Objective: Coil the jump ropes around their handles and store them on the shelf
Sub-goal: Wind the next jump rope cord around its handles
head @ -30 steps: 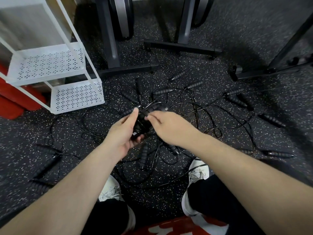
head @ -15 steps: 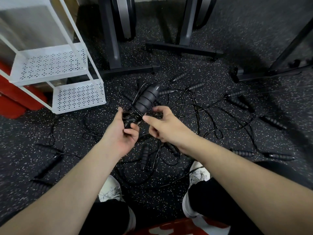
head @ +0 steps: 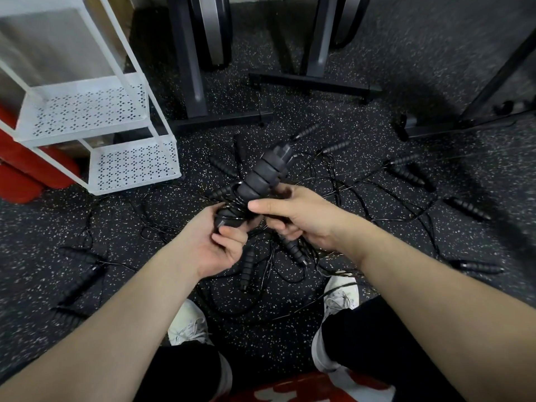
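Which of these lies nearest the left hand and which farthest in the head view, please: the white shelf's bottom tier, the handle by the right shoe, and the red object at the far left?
Measured from the left hand, which grips the ridged handles:
1. Handle by the right shoe: lower right, on the floor, nearest.
2. White shelf's bottom tier: upper left.
3. Red object: far left edge, behind the shelf.

Black ribbed handles [head: 262,177] and thin black ropes [head: 362,204] lie on a black floor [head: 377,126] speckled white. The shelf [head: 87,108], upper left, is white with punched diamond clusters. White shoes [head: 340,297], lower centre.
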Demonstrator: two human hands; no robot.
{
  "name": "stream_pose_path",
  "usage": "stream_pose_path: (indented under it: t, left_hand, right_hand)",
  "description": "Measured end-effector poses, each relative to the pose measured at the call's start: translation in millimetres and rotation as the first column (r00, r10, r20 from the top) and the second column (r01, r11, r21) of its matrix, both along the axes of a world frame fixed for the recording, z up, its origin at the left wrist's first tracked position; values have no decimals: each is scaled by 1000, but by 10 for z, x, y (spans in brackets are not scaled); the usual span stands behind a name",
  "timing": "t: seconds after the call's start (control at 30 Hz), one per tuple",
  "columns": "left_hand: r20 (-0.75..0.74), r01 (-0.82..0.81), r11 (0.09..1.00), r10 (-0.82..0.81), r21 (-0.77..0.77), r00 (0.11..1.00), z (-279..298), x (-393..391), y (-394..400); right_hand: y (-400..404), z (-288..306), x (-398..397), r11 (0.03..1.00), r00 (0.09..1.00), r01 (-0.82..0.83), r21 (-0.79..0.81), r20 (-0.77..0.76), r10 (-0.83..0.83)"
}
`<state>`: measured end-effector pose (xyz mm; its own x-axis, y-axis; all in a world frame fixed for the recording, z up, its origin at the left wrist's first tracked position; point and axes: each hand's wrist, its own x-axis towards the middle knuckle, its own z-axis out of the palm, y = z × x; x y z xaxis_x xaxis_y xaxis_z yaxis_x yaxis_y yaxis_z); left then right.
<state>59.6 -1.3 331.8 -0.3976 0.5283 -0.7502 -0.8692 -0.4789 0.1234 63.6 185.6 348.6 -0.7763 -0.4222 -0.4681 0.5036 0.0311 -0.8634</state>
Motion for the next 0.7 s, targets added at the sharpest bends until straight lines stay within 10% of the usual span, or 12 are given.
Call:
stream_pose_path:
  t: [0.7]
  left_hand:
    - [-321, -188, 903, 59, -387, 945, -20, 47, 211]
  right_hand:
    - [-161, -118, 20, 930, 938, 347, 117, -35, -346]
